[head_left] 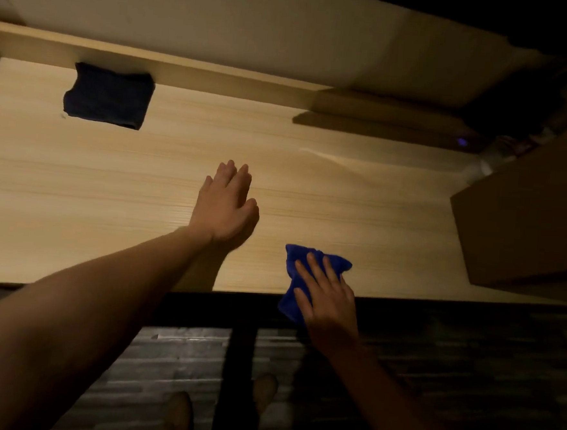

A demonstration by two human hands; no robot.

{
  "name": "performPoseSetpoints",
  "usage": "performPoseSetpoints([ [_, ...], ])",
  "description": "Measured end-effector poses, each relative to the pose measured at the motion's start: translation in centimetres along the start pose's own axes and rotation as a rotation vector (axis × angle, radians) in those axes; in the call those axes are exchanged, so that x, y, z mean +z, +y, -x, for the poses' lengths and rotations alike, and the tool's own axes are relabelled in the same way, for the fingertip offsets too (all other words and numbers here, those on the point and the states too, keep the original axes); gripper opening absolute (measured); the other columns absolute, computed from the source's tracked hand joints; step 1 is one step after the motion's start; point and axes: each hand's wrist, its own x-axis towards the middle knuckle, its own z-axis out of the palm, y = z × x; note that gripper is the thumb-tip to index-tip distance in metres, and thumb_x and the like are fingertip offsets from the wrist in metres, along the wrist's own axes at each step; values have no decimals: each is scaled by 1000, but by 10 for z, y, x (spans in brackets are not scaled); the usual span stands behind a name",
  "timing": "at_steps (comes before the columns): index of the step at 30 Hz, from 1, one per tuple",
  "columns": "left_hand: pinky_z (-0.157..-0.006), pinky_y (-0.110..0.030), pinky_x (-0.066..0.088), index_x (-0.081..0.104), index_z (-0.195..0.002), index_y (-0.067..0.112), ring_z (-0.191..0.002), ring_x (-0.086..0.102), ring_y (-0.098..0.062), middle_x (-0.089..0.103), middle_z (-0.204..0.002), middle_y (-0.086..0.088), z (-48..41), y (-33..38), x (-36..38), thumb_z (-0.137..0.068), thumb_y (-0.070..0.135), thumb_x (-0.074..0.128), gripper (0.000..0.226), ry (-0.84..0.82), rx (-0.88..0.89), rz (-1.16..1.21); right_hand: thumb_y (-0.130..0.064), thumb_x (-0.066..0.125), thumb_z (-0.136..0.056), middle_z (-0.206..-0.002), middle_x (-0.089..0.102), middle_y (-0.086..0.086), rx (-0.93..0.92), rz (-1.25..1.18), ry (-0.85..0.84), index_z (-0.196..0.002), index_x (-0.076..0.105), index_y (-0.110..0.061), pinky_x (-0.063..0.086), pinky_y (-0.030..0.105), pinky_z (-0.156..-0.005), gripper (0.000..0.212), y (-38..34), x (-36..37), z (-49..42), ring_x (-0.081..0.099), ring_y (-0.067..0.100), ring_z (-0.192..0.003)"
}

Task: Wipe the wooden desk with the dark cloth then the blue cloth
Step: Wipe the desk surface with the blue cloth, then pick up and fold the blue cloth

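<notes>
The light wooden desk [76,183] fills the middle of the head view. A folded dark cloth [109,95] lies at its far left, against the raised back ledge, with no hand near it. My left hand [224,207] rests flat on the desk's middle, fingers stretched out and holding nothing. My right hand [328,295] presses down on a bright blue cloth [297,266] at the desk's front edge, right of centre. Part of the blue cloth hangs over the edge, and my fingers cover much of it.
A brown cardboard box [527,211] stands on the desk at the right. Behind it sit dim cluttered items [501,153] and a small violet light [461,141]. A low back ledge [218,76] borders the desk. Dark floor and my feet [263,391] show below.
</notes>
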Motion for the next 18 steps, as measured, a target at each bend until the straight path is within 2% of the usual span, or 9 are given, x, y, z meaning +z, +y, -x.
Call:
performPoseSetpoints([
  [3, -115, -41, 42, 55, -148, 12, -138, 55, -28, 59, -150, -14, 50, 21, -13, -102, 45, 62, 57, 7, -193, 442, -56, 16, -104, -166, 11, -20, 18, -81, -55, -154, 15, -44, 17, 45, -126, 51, -28, -13, 13, 3, 5, -157],
  [4, -105, -39, 47, 66, -131, 14, -123, 64, -30, 69, -133, -14, 69, 30, -17, -97, 52, 65, 51, -44, -302, 661, -57, 15, -104, -165, 8, -21, -3, -62, -48, -155, 12, -44, 15, 44, -127, 52, -41, -18, 14, -1, 4, -157],
  [6, -96, -41, 48, 71, -105, 12, -105, 67, -33, 73, -109, -15, 104, 46, -31, -91, 63, 63, 54, -213, -504, 1140, -60, 12, -104, -167, 1, -21, -64, -19, -12, -158, 9, -43, 4, 39, -126, 57, -76, -30, 10, -11, 4, -156],
  [8, -104, -41, 50, 77, -119, 4, -116, 69, -33, 74, -124, -18, 131, 49, -46, -100, 54, 58, 56, -340, -647, 1535, -62, 12, -104, -170, -3, -19, -146, 11, 13, -162, 12, -42, -6, 35, -122, 61, -114, -41, 0, -17, 7, -156],
  [10, -100, -41, 59, 77, -127, 4, -119, 72, -33, 72, -132, -23, 146, 44, -67, -99, 39, 62, 47, -264, -696, 1790, -64, 20, -102, -172, 0, -15, -236, 38, 11, -162, 20, -37, -6, 36, -123, 66, -149, -53, -13, -16, 11, -157],
  [12, -90, -42, 64, 72, -132, 0, -113, 75, -35, 71, -131, -27, 154, 33, -92, -100, 31, 63, 45, -116, -729, 1870, -67, 27, -100, -173, 2, -12, -339, 55, 19, -163, 24, -35, -1, 42, -124, 71, -178, -64, -29, -14, 14, -158],
  [15, -81, -43, 66, 64, -139, -1, -106, 77, -36, 72, -127, -28, 158, 9, -134, -107, 27, 56, 43, 48, -727, 1873, -67, 32, -99, -172, -6, -16, -487, -82, -17, -163, 13, -43, 6, 40, -123, 71, -214, -81, -49, -17, 10, -157],
  [17, -80, -44, 66, 63, -140, 2, -106, 76, -35, 73, -128, -26, 158, -8, -165, -108, 27, 56, 41, 118, -710, 1888, -64, 36, -100, -173, -2, -16, -467, -297, -4, -162, 13, -46, 13, 35, -120, 68, -234, -90, -62, -8, 6, -157],
  [18, -82, -44, 66, 63, -139, 3, -108, 76, -36, 72, -129, -25, 159, -17, -181, -108, 28, 57, 41, 147, -706, 1898, -62, 40, -100, -173, 4, -15, -388, -416, 9, -162, 16, -44, 17, 34, -118, 68, -244, -93, -70, 1, 6, -158],
])
